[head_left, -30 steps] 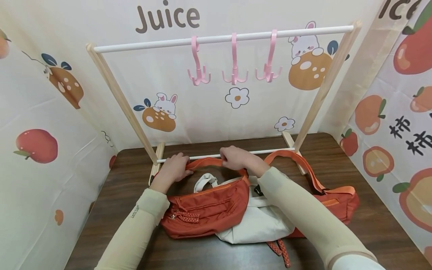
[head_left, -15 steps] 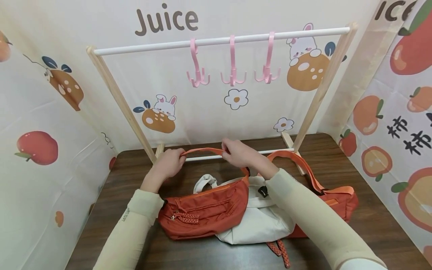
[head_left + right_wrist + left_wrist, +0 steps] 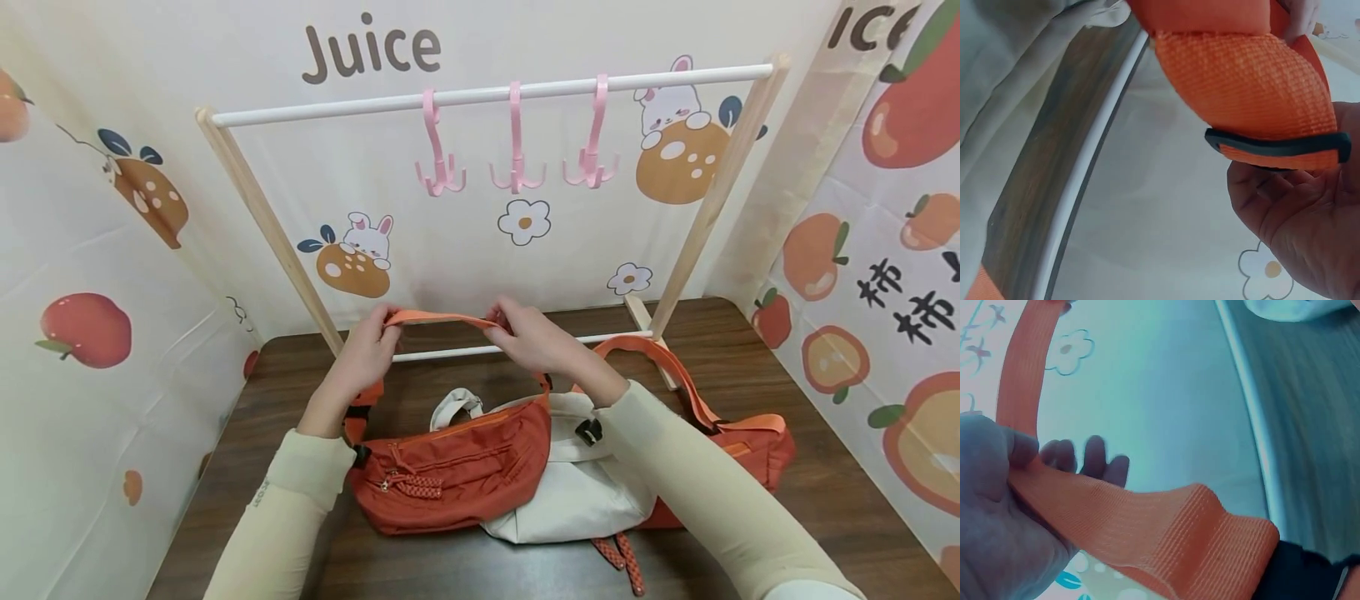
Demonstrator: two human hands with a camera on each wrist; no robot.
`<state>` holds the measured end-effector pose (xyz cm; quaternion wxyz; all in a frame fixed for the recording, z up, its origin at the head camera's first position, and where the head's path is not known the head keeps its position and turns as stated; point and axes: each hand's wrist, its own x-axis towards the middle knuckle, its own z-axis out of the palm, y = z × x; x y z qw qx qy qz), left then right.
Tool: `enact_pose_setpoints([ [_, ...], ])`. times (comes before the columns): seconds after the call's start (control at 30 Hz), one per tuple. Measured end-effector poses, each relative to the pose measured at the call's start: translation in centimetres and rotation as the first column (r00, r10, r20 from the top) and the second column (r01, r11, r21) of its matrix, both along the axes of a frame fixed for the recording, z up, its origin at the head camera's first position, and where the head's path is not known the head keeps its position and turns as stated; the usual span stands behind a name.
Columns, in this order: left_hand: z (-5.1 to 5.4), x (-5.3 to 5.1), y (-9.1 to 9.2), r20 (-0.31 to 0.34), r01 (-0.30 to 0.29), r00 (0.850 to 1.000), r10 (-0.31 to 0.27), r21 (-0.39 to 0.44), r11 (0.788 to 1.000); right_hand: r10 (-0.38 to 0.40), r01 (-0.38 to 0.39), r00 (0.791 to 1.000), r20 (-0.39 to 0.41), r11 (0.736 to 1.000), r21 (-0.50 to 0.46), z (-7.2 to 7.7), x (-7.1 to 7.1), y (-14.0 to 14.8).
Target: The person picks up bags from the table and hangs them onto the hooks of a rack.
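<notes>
An orange strap (image 3: 438, 317) is stretched between both hands above the rack's lower bar. My left hand (image 3: 367, 352) pinches its left end; in the left wrist view the thumb lies over the strap (image 3: 1097, 506). My right hand (image 3: 531, 335) pinches the other end; a black slider (image 3: 1279, 145) sits on the strap beside that palm in the right wrist view. The strap belongs to a rust-red bag (image 3: 453, 471) lying on the table, its left side raised slightly. Beneath and beside it lies a white bag (image 3: 581, 500), partly under my right forearm.
Another red bag (image 3: 776, 458) with an orange strap lies at the right, partly hidden by the right sleeve. Behind stands a rack with a white top bar (image 3: 322, 109) and wooden posts. Three pink hooks (image 3: 517, 142) hang from the bar.
Both hands have risen with the strap off the table area, the left also shifting left. The strap is now tauter, and its black buckle at the left shows. The bags have barely moved.
</notes>
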<state>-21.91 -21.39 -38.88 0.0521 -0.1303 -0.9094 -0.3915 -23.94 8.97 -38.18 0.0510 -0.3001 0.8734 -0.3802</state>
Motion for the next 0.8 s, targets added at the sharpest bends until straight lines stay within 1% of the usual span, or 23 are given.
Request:
enact_pose_setpoints([
  [0.1,1.0,0.4,0.2,0.005,-0.009,1.0,0.009,0.072,0.997,0.008,-0.009,1.0,-0.012,0.999,-0.049,0.6,0.3,-0.2],
  [0.17,1.7,0.7,0.2,-0.004,-0.009,1.0,0.009,0.092,0.996,0.012,-0.014,1.0,-0.026,0.997,-0.071,0.9,0.5,-0.3],
  [0.27,2.8,1.2,0.2,-0.021,-0.009,1.0,0.011,0.101,0.995,0.02,-0.025,0.998,-0.052,0.995,-0.096,1.5,0.8,-0.6],
  [0.43,4.9,2.2,0.0,-0.077,-0.014,0.997,0.019,0.062,0.998,0.03,-0.041,0.996,-0.081,0.988,-0.146,2.9,1.4,-1.0],
  [0.6,6.8,3.0,-0.3,-0.139,-0.008,0.99,0.012,0.035,0.999,0.042,-0.063,0.992,-0.117,0.982,-0.176,4.3,2.1,-1.5],
  [0.8,9.5,4.3,-0.5,-0.225,-0.011,0.974,0.016,0.025,1.0,0.062,-0.1,0.979,-0.194,0.976,-0.191,6.4,3.1,-2.2],
])
